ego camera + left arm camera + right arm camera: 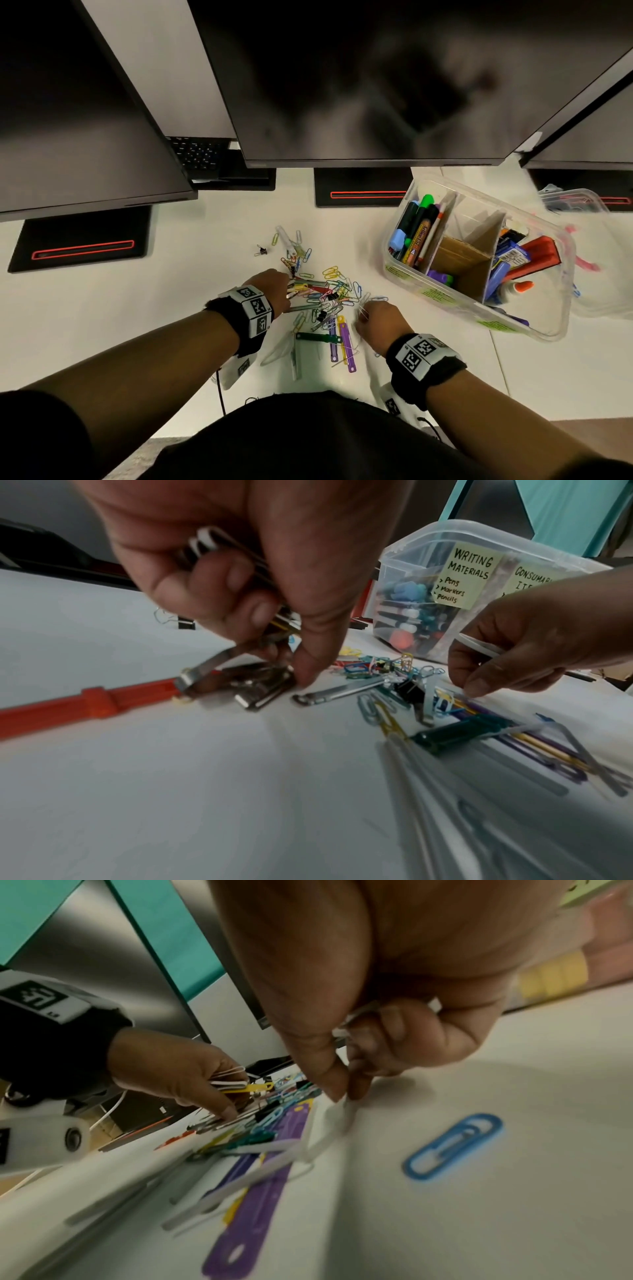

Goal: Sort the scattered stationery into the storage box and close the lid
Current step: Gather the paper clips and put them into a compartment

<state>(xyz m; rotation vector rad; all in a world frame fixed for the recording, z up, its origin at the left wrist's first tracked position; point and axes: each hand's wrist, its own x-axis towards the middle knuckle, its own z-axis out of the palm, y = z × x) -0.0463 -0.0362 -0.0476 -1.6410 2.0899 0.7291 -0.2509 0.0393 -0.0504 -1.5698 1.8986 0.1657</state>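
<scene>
Two hands in the clip pile

Left hand grips a bundle of fasteners; right hand pinches a white strip. Clips litter the tabletop beside the open box.

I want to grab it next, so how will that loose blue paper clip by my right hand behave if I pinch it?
The blue paper clip lies flat on the smooth white desk, so it will probably slide before fingertips catch it. Thin wire: likely very light and fairly stiff. It lies alone, so probably no tangling.

Dim, greenish indoor light; wide-angle bending at edges; wrist views motion-blurred, near foreground soft; faint shadows under both hands.
</scene>
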